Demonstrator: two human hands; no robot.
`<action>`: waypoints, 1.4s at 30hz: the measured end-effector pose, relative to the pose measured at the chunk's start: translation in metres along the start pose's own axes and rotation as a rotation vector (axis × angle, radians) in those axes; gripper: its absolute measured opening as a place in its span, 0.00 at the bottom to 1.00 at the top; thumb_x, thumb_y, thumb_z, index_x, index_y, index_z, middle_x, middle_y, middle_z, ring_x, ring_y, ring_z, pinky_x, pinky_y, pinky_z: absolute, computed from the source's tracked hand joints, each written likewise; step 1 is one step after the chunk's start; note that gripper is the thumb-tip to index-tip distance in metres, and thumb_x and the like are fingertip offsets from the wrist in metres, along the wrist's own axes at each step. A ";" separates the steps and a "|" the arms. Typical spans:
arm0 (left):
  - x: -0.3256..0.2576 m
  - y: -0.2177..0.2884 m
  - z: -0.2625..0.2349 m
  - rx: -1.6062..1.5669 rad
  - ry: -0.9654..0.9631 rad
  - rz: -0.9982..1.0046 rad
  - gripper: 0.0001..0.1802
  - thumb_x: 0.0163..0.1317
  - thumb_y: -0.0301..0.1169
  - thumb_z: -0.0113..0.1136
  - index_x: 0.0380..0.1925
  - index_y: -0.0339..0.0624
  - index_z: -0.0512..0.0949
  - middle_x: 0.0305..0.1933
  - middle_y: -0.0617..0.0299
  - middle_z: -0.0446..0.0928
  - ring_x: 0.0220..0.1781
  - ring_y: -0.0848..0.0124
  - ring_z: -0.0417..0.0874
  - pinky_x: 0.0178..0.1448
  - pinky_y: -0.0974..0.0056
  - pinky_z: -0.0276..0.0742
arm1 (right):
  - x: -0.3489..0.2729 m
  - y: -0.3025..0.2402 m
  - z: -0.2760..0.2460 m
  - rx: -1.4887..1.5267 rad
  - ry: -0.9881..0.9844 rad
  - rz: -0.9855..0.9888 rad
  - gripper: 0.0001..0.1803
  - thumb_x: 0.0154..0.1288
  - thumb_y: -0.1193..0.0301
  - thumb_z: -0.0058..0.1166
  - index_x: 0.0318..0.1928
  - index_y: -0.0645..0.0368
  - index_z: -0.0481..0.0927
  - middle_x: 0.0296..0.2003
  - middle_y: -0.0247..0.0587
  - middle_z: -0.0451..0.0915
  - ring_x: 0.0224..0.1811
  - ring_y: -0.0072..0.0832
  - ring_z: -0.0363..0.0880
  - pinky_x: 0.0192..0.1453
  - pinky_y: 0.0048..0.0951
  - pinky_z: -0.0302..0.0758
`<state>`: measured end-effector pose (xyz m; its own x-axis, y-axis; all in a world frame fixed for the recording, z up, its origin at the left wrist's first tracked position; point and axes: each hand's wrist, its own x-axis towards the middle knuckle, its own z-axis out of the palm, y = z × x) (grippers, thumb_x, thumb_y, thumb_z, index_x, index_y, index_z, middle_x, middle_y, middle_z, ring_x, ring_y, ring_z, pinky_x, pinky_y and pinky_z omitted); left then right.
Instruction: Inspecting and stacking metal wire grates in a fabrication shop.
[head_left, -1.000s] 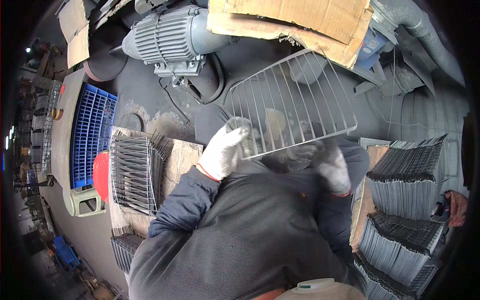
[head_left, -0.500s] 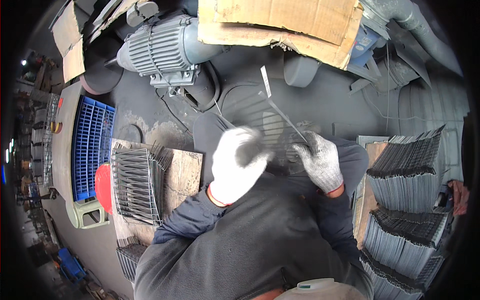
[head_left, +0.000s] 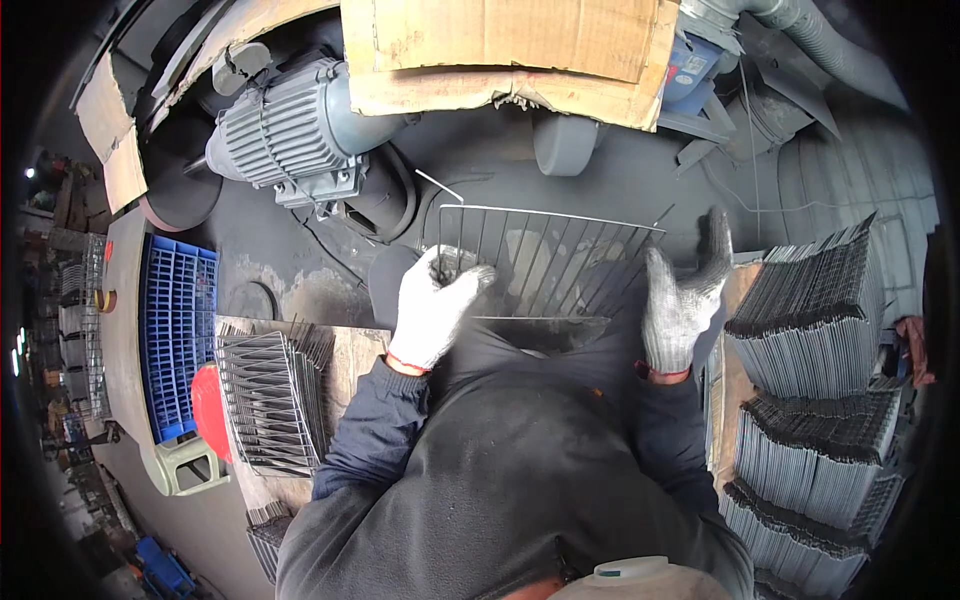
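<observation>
I have the left hand, in a white knitted glove with a red cuff edge (head_left: 435, 308), pinching the left end of a dark metal wire rack with parallel bars (head_left: 548, 255) between its thumb and curled fingers. The right hand, in a white knitted glove with greyed fingers (head_left: 684, 305), is spread, thumb apart from the fingers, just beside the rack's right end; I cannot tell whether the thumb touches it. The rack is between the two hands, over the lap, one long rail on the far side and the other on the near side.

To the left I see a stack of dark wire racks (head_left: 265, 405) on a brown wooden board (head_left: 352, 365), and beyond it a round red panel (head_left: 209, 412), a pale green plastic stool (head_left: 183, 468) and a blue plastic grid (head_left: 180, 335). To the right, thick rows of grey wire racks (head_left: 805, 345) stand packed together, one row behind another. On the far side I have a grey ribbed motor (head_left: 275, 130) at left, torn brown cardboard (head_left: 510, 50) at centre and a grey ribbed duct (head_left: 850, 50) at right.
</observation>
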<state>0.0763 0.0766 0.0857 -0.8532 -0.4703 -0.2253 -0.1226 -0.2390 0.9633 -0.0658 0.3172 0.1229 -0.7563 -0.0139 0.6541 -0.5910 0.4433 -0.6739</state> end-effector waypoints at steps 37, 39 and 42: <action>0.022 -0.042 -0.012 -0.160 -0.124 -0.096 0.12 0.67 0.21 0.68 0.48 0.33 0.79 0.43 0.60 0.84 0.46 0.72 0.86 0.52 0.64 0.85 | -0.028 0.057 0.012 0.662 -0.571 0.909 0.13 0.79 0.75 0.63 0.59 0.63 0.84 0.51 0.37 0.88 0.49 0.22 0.86 0.54 0.27 0.84; 0.029 -0.039 -0.010 -0.111 -0.218 -0.390 0.11 0.69 0.24 0.68 0.48 0.34 0.79 0.44 0.60 0.84 0.45 0.73 0.86 0.48 0.64 0.86 | -0.024 0.057 0.009 0.675 -0.584 1.003 0.13 0.79 0.72 0.63 0.58 0.65 0.84 0.51 0.37 0.88 0.48 0.22 0.86 0.54 0.27 0.84; 0.038 -0.038 -0.005 -0.241 -0.240 -0.374 0.12 0.70 0.25 0.68 0.51 0.34 0.79 0.44 0.58 0.85 0.39 0.71 0.88 0.43 0.64 0.87 | -0.028 0.071 -0.003 0.617 -0.596 1.133 0.17 0.76 0.65 0.66 0.53 0.67 0.83 0.45 0.40 0.87 0.39 0.27 0.87 0.43 0.28 0.83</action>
<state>0.0514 0.0641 0.0397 -0.8691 -0.1133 -0.4816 -0.3460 -0.5566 0.7553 -0.0857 0.3520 0.0584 -0.8073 -0.3595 -0.4680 0.4962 0.0157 -0.8681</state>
